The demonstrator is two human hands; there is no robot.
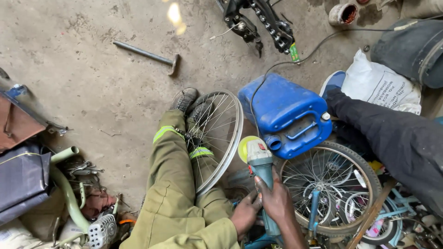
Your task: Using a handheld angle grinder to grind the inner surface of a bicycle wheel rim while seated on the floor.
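Observation:
My right hand [278, 199] grips the teal body of an angle grinder [258, 159], whose yellow-green disc points away from me. My left hand [244, 213] rests against the grinder's lower body, next to the right hand. A bare silver bicycle wheel rim [219, 133] with spokes leans between my legs, which wear olive trousers with reflective bands. The grinder's head sits just right of that rim.
A blue plastic jerrycan [286, 113] lies right of the rim, a black cable running over it. A small bicycle with a tyred wheel [332, 186] lies at lower right. Another person's dark-clothed leg [392, 138] is at right. A hammer [147, 55] lies on the concrete floor.

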